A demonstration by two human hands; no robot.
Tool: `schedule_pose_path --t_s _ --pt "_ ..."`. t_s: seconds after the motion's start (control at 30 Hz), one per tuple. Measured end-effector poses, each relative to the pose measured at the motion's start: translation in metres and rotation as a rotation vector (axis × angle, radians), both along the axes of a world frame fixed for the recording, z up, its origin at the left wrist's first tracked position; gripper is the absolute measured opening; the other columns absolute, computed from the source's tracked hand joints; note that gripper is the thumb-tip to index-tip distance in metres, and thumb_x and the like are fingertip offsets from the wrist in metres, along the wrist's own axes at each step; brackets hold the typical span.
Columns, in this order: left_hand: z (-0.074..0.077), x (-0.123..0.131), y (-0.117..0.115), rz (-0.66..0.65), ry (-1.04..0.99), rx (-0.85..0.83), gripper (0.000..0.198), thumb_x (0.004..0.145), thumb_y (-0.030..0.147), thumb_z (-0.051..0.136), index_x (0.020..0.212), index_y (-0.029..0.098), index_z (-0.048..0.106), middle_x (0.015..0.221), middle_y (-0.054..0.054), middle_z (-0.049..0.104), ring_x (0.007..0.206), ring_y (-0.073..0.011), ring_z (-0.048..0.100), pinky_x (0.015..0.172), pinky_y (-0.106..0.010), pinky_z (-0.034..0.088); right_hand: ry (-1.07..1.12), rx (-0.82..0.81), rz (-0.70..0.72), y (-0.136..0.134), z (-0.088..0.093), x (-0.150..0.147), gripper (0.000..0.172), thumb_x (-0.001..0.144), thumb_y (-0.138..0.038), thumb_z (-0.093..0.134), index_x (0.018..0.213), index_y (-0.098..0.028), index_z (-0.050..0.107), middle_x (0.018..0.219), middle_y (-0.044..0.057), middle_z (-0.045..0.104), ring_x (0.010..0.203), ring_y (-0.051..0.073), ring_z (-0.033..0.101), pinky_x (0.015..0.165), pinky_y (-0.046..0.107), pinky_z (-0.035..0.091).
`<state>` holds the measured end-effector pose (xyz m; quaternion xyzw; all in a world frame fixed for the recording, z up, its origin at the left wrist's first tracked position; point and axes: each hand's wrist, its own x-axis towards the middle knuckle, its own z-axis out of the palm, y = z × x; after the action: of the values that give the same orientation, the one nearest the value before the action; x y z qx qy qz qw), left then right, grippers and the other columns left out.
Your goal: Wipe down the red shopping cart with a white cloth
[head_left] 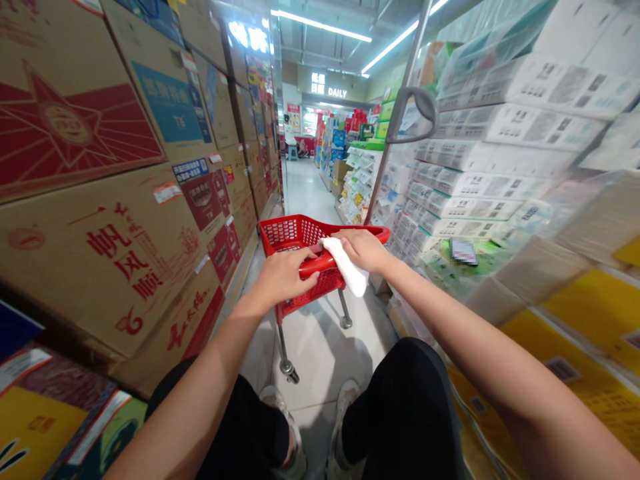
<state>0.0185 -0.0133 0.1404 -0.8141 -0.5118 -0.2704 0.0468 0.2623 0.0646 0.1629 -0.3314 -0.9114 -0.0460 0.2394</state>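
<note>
A small red plastic shopping cart (pixel 280 235) with a perforated basket stands on the floor just in front of me. Around the left part of its red handle (pixel 315 267) curls my left hand (pixel 283 275), the thumb on the near side. My right hand (pixel 364 249) is on the same handle farther right, its fingers bent over a white cloth (pixel 347 267). The cloth drapes over the bar, and one end hangs down towards me. Its fingertips' undersides are hidden. Inside the visible part of the basket I see no goods.
Stacked cardboard cartons (pixel 95 267) line the left side. On the right rise wrapped white paper packs (pixel 500 167) and yellow packs (pixel 575 320). A pole with a grey handle (pixel 417 117) leans right of the cart. The aisle floor (pixel 307 183) runs ahead towards shelves and a seated person.
</note>
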Motion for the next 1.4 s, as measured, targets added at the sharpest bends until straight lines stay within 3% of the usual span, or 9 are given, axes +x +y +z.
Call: schedule_pose_path --t_s 0.1,0.2,0.4,0.7,0.83,0.93,1.07,1.17,1.4 --pt "-0.001 -0.001 0.005 -0.036 -0.078 0.019 0.034 0.078 0.036 0.058 0.109 0.025 0.068 0.109 -0.003 0.074 0.095 -0.0259 0.068 0.087 -0.034 0.047 -0.016 -0.016 -0.068 0.005 0.002 0.001 0.045 0.106 -0.031 0.026 0.127 -0.018 0.064 0.124 0.011 0.069 0.116 0.023 0.061 0.101 0.037 0.039" --pt "-0.001 -0.001 0.011 -0.026 -0.144 0.016 0.025 0.081 0.029 0.052 0.099 0.024 0.069 0.099 -0.003 0.075 0.09 -0.0239 0.067 0.083 -0.033 0.046 -0.036 0.049 -0.062 -0.009 -0.002 -0.023 0.042 0.105 -0.033 0.03 0.127 -0.017 0.062 0.124 0.012 0.068 0.118 0.025 0.059 0.102 0.038 0.038" --pt "-0.009 -0.003 0.017 0.167 -0.141 0.051 0.025 0.089 0.024 0.039 0.082 0.023 0.063 0.08 -0.005 0.07 0.08 -0.0218 0.065 0.073 -0.032 0.041 -0.04 0.136 -0.039 -0.033 -0.016 -0.067 0.04 0.104 -0.034 0.032 0.104 -0.015 0.068 0.111 0.014 0.07 0.115 0.027 0.058 0.103 0.039 0.037" --pt "-0.018 -0.013 0.021 0.118 -0.121 0.173 0.021 0.085 0.02 0.043 0.07 0.022 0.058 0.072 -0.003 0.069 0.069 -0.018 0.062 0.068 -0.03 0.039 -0.135 -0.001 -0.234 -0.003 0.005 -0.021 0.045 0.105 -0.036 0.025 0.11 -0.02 0.067 0.112 0.008 0.072 0.103 0.023 0.065 0.086 0.03 0.043" --pt "-0.019 -0.019 0.021 0.127 -0.141 0.195 0.02 0.083 0.019 0.044 0.069 0.022 0.059 0.071 -0.003 0.07 0.069 -0.018 0.063 0.068 -0.029 0.039 -0.143 -0.08 -0.3 0.013 0.007 0.008 0.049 0.105 -0.036 0.022 0.112 -0.018 0.067 0.115 0.011 0.072 0.105 0.024 0.066 0.09 0.032 0.044" --pt "-0.02 -0.019 0.022 0.189 -0.125 0.212 0.019 0.082 0.019 0.045 0.069 0.022 0.059 0.069 -0.003 0.068 0.067 -0.0181 0.062 0.066 -0.03 0.037 -0.123 -0.027 -0.241 0.011 0.003 0.01 0.049 0.105 -0.034 0.021 0.116 -0.017 0.066 0.119 0.012 0.07 0.112 0.024 0.063 0.103 0.038 0.04" --pt "-0.02 -0.014 0.023 0.25 -0.102 0.229 0.021 0.083 0.021 0.045 0.069 0.022 0.06 0.065 -0.003 0.066 0.065 -0.0187 0.061 0.063 -0.031 0.033 -0.077 0.083 -0.049 -0.015 -0.005 -0.024 0.046 0.104 -0.038 0.029 0.132 -0.017 0.059 0.132 0.011 0.064 0.124 0.024 0.056 0.108 0.039 0.038" --pt "-0.02 -0.015 0.022 0.195 -0.106 0.236 0.021 0.084 0.021 0.044 0.072 0.022 0.062 0.068 -0.003 0.068 0.065 -0.0187 0.062 0.064 -0.031 0.035 -0.046 0.121 0.028 -0.03 -0.009 -0.045 0.045 0.103 -0.041 0.035 0.135 -0.018 0.057 0.136 0.01 0.062 0.126 0.025 0.055 0.108 0.039 0.04" --pt "-0.019 -0.033 0.021 0.157 -0.107 0.242 0.023 0.082 0.019 0.043 0.071 0.022 0.063 0.069 -0.004 0.069 0.064 -0.0186 0.062 0.065 -0.03 0.038 0.014 0.084 -0.149 -0.012 -0.011 0.013 0.047 0.105 -0.032 0.027 0.143 -0.025 0.053 0.138 0.003 0.062 0.124 0.023 0.06 0.104 0.038 0.047"
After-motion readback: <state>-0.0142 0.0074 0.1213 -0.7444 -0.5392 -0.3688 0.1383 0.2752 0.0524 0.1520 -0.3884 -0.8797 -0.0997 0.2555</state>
